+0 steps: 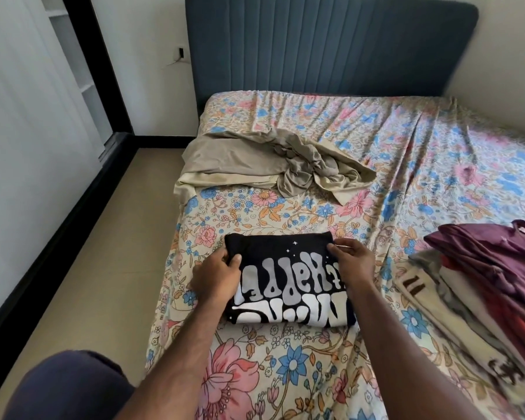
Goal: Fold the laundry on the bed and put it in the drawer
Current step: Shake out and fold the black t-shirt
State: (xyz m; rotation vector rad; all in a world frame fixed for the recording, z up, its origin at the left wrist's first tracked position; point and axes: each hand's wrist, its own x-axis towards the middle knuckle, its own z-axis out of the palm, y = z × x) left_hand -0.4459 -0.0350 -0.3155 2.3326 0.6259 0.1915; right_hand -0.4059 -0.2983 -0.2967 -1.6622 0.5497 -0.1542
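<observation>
A black T-shirt (288,280) with white and grey lettering lies folded into a rectangle near the front left of the bed (391,147). My left hand (217,275) grips its left edge with the thumb on top. Its upper right corner is pinched by my right hand (350,259). At the right edge of the bed sits a pile of clothes (482,286) with a maroon garment on top and beige and red pieces under it. A crumpled beige garment (273,163) lies spread farther up the bed on the left.
The bed has a floral sheet and a dark blue padded headboard (331,47). A strip of tan floor (82,253) runs along the bed's left side, bordered by a white wardrobe with black trim (37,116). No drawer is in view.
</observation>
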